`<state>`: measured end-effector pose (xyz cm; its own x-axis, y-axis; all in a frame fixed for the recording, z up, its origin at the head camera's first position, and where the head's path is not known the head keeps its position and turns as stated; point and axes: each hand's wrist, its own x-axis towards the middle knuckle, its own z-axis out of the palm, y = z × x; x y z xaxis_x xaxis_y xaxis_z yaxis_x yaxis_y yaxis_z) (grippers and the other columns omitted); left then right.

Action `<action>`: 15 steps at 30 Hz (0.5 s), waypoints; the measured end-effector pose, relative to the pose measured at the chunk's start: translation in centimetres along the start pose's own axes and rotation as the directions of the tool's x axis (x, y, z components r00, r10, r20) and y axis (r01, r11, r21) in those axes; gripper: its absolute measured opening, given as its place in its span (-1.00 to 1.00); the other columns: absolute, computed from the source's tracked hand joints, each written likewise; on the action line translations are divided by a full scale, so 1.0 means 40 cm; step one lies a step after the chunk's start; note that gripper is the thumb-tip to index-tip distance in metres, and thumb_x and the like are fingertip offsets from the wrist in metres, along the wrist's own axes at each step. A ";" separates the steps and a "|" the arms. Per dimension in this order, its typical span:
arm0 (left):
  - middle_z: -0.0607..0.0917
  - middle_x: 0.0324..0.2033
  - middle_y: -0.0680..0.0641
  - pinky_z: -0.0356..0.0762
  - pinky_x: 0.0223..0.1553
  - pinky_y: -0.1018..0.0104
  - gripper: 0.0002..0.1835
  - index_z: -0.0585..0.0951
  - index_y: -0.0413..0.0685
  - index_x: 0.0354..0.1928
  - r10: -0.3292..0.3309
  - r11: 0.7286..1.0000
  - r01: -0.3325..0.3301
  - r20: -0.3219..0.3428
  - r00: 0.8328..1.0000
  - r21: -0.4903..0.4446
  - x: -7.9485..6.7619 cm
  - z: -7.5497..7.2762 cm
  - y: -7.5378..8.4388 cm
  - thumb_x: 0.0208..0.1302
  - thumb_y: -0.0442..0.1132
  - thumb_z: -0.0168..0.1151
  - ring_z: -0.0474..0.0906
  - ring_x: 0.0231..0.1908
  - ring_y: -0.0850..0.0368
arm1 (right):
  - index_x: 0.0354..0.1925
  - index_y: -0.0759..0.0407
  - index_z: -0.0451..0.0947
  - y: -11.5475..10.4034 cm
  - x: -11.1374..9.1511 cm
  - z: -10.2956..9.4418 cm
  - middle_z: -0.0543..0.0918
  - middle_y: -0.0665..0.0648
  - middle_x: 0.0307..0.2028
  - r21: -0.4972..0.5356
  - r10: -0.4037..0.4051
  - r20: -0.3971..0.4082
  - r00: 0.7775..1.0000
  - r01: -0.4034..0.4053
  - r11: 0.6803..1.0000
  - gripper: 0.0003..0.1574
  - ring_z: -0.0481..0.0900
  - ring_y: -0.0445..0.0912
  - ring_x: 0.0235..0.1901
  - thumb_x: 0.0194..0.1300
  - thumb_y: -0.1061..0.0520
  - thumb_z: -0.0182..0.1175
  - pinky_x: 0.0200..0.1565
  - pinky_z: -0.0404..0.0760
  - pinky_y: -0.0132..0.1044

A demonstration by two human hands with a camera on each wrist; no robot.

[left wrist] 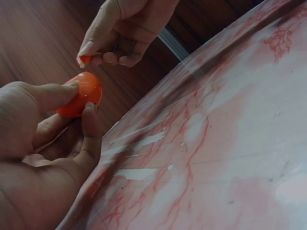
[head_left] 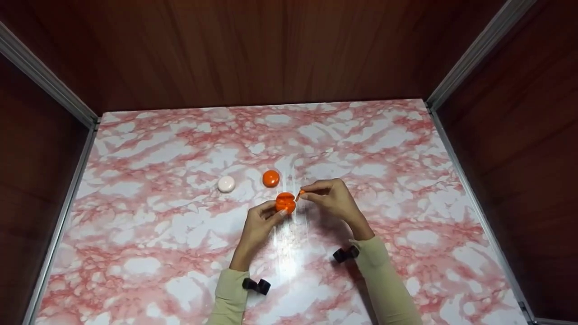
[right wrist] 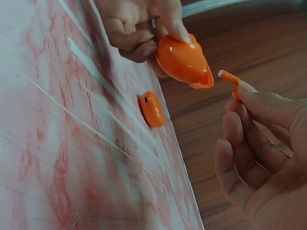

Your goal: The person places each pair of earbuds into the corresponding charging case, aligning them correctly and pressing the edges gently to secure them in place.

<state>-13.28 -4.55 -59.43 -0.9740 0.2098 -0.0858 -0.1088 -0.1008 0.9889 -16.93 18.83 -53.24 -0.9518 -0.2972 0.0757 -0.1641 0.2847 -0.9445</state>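
Note:
My left hand (head_left: 258,223) grips an orange earbud case (head_left: 285,207) between thumb and fingers, above the table. Its lid stands raised, and the right wrist view catches the rim of the opened case (right wrist: 181,60). Close by on the right, my right hand (head_left: 334,198) pinches an orange earbud (right wrist: 230,77) by thumb and fingertips, its pale-tipped stem pointing toward the case. A small gap separates earbud and case in both wrist views. The inside of the case is mostly hidden.
On the marbled red-and-white table (head_left: 158,234) lie a closed orange case (head_left: 271,178) just beyond my left hand and a round white case (head_left: 226,184) farther left. Dark wood panels (head_left: 271,54) with metal edging border the table at the back and sides.

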 end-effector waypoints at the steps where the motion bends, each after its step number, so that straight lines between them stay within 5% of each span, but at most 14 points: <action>1: 0.75 0.03 -0.39 0.65 -0.07 0.52 -0.63 0.64 -0.48 0.16 -0.003 1.000 0.003 0.002 1.000 0.000 0.000 0.000 0.000 0.38 -0.41 0.36 0.73 -0.10 0.27 | -0.07 0.27 0.83 -0.001 0.001 0.002 0.85 0.29 -0.16 0.001 0.002 0.000 1.000 -0.002 1.000 -0.74 0.81 -0.11 -0.19 0.30 0.18 0.48 -0.05 0.75 -0.37; 15: 0.74 0.09 -0.40 0.66 -0.03 0.51 -0.61 0.64 -0.45 0.18 -0.004 1.000 0.004 0.022 1.000 0.024 0.000 -0.002 -0.005 0.40 -0.36 0.37 0.75 0.01 0.08 | -0.06 0.24 0.83 -0.005 0.001 0.029 0.84 0.27 -0.12 0.000 0.058 0.024 0.998 -0.058 0.998 -0.73 0.80 -0.07 -0.19 0.31 0.13 0.48 -0.11 0.75 -0.38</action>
<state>-13.27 -4.62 -59.64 -0.9688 0.2320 -0.0872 -0.1074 -0.0763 0.9913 -16.65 17.69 -53.41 -0.9533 -0.3018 0.0129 -0.1084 0.3018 -0.9472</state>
